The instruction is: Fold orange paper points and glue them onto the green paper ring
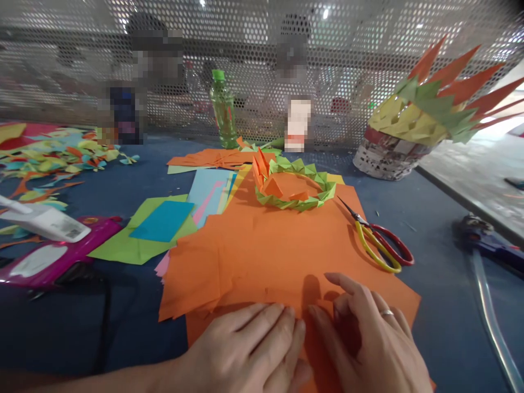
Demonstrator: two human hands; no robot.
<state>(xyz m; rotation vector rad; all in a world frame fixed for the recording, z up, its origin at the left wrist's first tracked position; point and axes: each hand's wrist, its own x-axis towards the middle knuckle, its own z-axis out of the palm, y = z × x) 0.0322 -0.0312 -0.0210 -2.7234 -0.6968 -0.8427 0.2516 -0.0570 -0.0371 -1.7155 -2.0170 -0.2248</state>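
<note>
Left hand [245, 349] nearest, fingers laid together, pressing down on orange paper [295, 240], probably to stop it shifting; cannot tell whether thumb grips anything beneath. Right hand [374, 338] beside it, forefinger lifted apart from thumb, small orange flap [326, 307] between thumb and curled fingers; cannot tell if I pinch it. Orange paper spreads before me on worktop [139, 316], likely for easy reach. Green folded ring [297, 203] rests on far part, clear of fingers. Scissors [368, 234] lie across right edge, handles toward me.
</note>
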